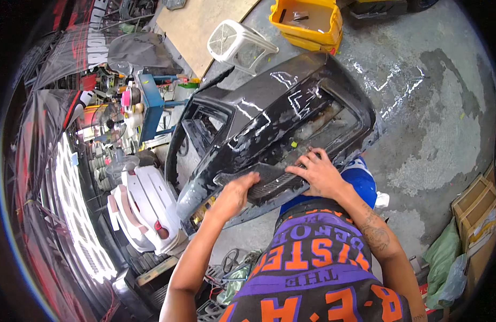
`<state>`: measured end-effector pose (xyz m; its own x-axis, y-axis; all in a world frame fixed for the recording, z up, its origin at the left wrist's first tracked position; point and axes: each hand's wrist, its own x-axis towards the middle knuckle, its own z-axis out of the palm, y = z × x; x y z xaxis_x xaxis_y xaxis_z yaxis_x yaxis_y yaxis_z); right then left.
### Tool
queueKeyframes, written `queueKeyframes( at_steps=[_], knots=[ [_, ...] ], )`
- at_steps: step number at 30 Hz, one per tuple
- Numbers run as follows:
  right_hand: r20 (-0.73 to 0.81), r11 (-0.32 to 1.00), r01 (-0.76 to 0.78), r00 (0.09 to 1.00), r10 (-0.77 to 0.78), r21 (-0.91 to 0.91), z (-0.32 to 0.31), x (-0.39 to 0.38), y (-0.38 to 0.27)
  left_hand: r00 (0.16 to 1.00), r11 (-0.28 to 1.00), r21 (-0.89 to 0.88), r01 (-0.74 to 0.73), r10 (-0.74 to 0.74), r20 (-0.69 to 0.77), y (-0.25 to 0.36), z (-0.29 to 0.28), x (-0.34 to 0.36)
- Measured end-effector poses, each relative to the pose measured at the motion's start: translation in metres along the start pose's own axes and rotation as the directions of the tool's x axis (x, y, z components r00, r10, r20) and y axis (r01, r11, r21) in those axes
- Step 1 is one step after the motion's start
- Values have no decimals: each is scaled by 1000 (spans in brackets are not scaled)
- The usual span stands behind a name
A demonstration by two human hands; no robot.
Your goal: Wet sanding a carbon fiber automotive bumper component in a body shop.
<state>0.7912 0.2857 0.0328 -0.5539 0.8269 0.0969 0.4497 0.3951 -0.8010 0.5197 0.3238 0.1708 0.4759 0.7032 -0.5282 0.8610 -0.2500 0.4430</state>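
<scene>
One black vehicle bumper [269,99] extends beneath and beyond the left hand [235,193] and the right hand [322,174]. One dark ribbed trim panel [268,188] lies between them, at the bumper's near side. The left hand curls over the panel's left end; whether it grips cannot be determined. The right hand, unclenched, spreads its fingers at the right end. One white plastic stool [226,42] stands farther forward.
</scene>
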Motion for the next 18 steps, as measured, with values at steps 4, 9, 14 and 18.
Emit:
queueKeyframes(
  at_steps=[4, 9, 14, 18],
  knots=[
    [-77, 997, -4, 997, -2, -82, -3, 1, 1, 1000, 999, 46, 27, -27, 5, 2, 9, 23],
    [-6, 999, -3, 1000, 3, -32, 0, 1, 0, 998, 998, -34, -58, 58, -23, -2, 1, 1],
    [-32, 999, 4, 999, -6, -38, -4, 1, -1, 997, 996, 40, -82, 82, -11, -24, 17, 16],
    [-68, 1000, 15, 998, -16, -6, 0, 1, 3, 989, 987, 113, -115, 124, -79, -16, -14, -22]
  ],
)
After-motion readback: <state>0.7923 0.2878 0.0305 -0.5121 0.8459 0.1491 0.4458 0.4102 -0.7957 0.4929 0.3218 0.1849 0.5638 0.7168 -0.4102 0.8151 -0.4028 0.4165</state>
